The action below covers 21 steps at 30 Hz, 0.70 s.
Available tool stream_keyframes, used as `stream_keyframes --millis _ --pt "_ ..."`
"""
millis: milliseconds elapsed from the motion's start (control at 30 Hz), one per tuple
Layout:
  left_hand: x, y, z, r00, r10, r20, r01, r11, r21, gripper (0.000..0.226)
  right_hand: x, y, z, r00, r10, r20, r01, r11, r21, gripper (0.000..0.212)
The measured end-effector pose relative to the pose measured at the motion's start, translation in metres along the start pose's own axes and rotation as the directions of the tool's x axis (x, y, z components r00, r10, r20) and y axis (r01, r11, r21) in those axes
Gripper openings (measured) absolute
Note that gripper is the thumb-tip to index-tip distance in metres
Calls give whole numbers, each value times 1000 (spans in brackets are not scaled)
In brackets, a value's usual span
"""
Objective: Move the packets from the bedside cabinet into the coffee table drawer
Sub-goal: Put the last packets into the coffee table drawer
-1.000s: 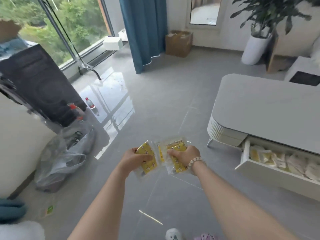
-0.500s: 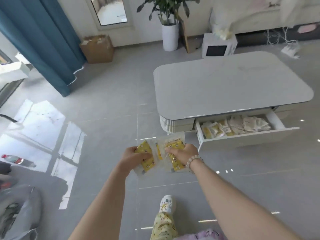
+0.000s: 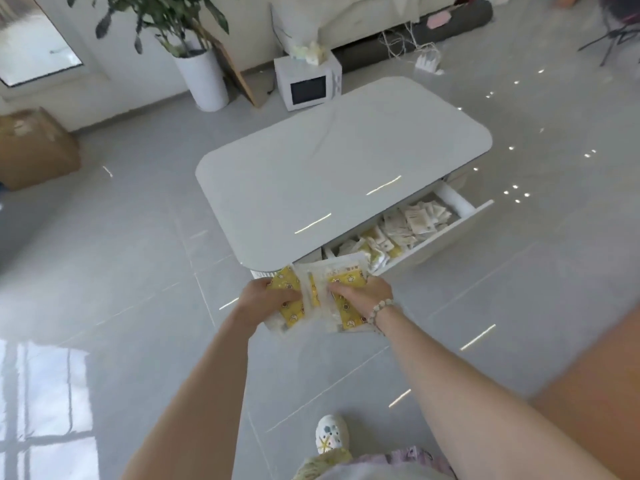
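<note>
Both hands grip the yellow-printed clear plastic packets (image 3: pixel 313 296): my left hand (image 3: pixel 261 303) pinches their left edge, my right hand (image 3: pixel 363 296) the right. The white pulled-out coffee table drawer (image 3: pixel 446 230) is just beyond.

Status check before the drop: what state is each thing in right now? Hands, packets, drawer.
left hand: gripping the held packets
right hand: gripping the held packets
held packets: fanned out between both hands, not yet in the drawer
drawer: pulled open
drawer packets: lying loose inside the drawer
</note>
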<state>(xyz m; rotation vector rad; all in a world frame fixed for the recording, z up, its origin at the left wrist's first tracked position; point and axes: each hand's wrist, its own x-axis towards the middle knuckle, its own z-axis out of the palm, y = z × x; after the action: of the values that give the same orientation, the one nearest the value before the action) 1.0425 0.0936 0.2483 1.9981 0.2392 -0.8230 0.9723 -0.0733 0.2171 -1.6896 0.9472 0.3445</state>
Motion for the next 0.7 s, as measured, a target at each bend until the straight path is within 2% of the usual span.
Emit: stream_keyframes --millis 133,267,400,633,700 --pt "24 26 18 998 34 54 -38 997 71 18 16 3 -16 997 39 -74 -33 996 87 92" --pt "41 48 45 990 38 136 -54 991 121 13 25 8 -45 988 75 -132 -57 989 134 58" --pt "53 69 78 980 42 196 -74 985 156 13 38 18 -75 974 125 -187 -94 982 167 57" --pt "71 114 148 965 59 257 -114 972 203 11 70 29 -143 968 154 -197 -106 967 231 40" --pt "77 129 170 965 60 254 -116 970 213 12 84 30 -169 968 151 -200 -104 968 229 41"
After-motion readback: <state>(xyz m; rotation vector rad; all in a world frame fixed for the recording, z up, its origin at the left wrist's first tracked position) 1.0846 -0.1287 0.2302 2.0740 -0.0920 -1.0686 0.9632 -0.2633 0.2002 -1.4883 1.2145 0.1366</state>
